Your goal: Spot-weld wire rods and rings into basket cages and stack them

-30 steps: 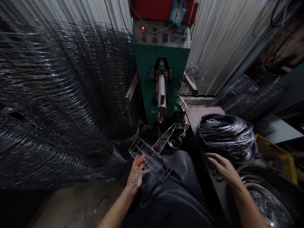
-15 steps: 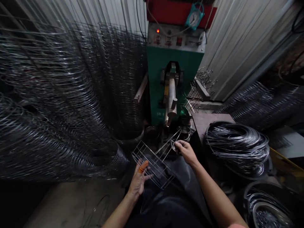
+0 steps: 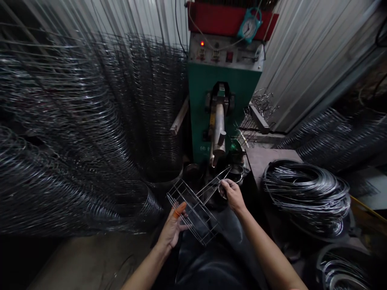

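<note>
A wire rack (image 3: 196, 208) with a rectangular grid and a narrow prong-like end is held tilted over my lap. My left hand (image 3: 169, 231), its thumb in an orange cover, grips the rack's near left edge. At the narrow end my right hand (image 3: 235, 196) pinches a small wire ring (image 3: 220, 192) against or beside the rack's wires; the fingers partly hide the contact. Just beyond stands a green machine (image 3: 223, 72) with a metal arm (image 3: 219, 125), whose tip is above and apart from the rack.
Tall stacks of wire rings (image 3: 99, 108) crowd the left side. At right, a coil of wire hoops (image 3: 305, 189) rests beside a grey board (image 3: 256, 159), with a tub (image 3: 320, 257) of rings nearer me. A teal clock (image 3: 249, 27) hangs on the machine.
The view has tilted slightly, so the machine appears lower. My left hand and the rack's near end have shifted slightly left. Both hands keep their holds.
</note>
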### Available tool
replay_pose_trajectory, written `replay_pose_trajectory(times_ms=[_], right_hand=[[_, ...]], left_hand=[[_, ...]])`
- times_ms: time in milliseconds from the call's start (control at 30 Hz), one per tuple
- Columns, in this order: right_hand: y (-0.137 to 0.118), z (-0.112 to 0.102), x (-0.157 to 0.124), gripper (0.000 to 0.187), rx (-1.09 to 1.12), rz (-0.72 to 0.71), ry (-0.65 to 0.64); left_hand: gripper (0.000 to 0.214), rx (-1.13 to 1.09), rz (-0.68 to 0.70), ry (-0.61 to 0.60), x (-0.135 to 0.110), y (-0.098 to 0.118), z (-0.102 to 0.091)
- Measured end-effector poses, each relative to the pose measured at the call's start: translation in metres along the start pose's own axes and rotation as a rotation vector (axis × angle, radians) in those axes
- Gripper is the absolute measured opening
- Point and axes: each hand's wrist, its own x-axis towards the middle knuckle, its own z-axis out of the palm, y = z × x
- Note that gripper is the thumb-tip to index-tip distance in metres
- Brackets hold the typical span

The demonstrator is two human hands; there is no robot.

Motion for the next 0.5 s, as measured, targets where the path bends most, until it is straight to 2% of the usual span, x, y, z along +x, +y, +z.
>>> replay_pose_trajectory(times_ms=[233, 367, 500], right_hand=[[0.006, 0.007, 0.024, 0.030, 0.056, 0.017, 0.042], [0.002, 0.014, 0.035, 0.030, 0.073, 0.003, 0.065], [-0.003, 0.019, 0.041, 0.031, 0.082, 0.010, 0.083]], left_hand=[[0.050, 0.020, 0.005, 0.006, 0.014, 0.006, 0.007], [0.043, 0.065, 0.018, -0.009, 0.016, 0.016, 0.016], [0.039, 0.109, 0.012, 0.025, 0.016, 0.024, 0.024]])
